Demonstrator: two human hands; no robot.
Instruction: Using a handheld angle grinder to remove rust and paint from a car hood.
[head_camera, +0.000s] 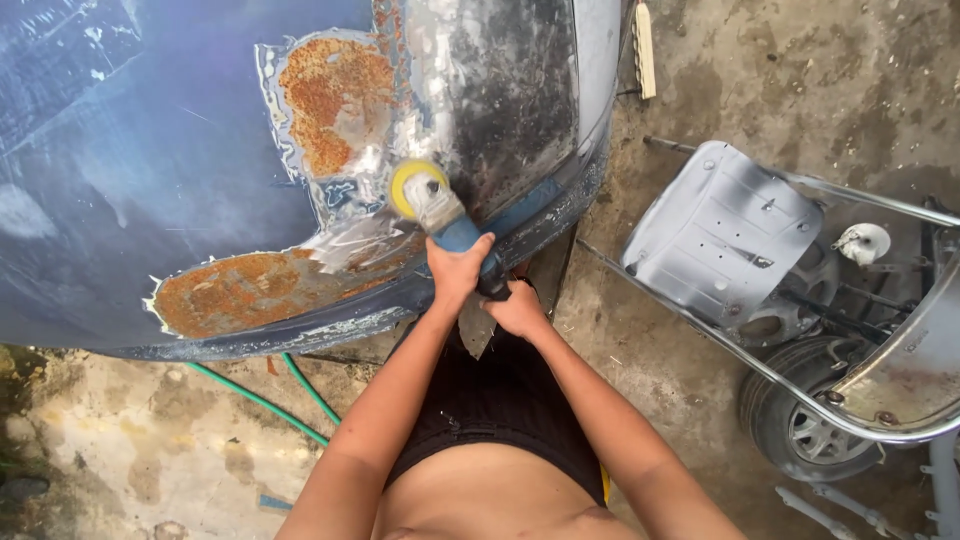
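Right, your left hand (458, 268) is clenched round the blue angle grinder (452, 225) just behind its head, your right hand (517, 308) wrapped on the rear grip — a sound two-handed hold. Its yellow disc (413, 185) sits on the rusty car panel (180, 180). It looks compact but likely to kick — grip firmly.

An open-air car body repair yard: rusted blue car panel (200, 200), stained concrete floor (780, 90), spare wheel (810, 430).
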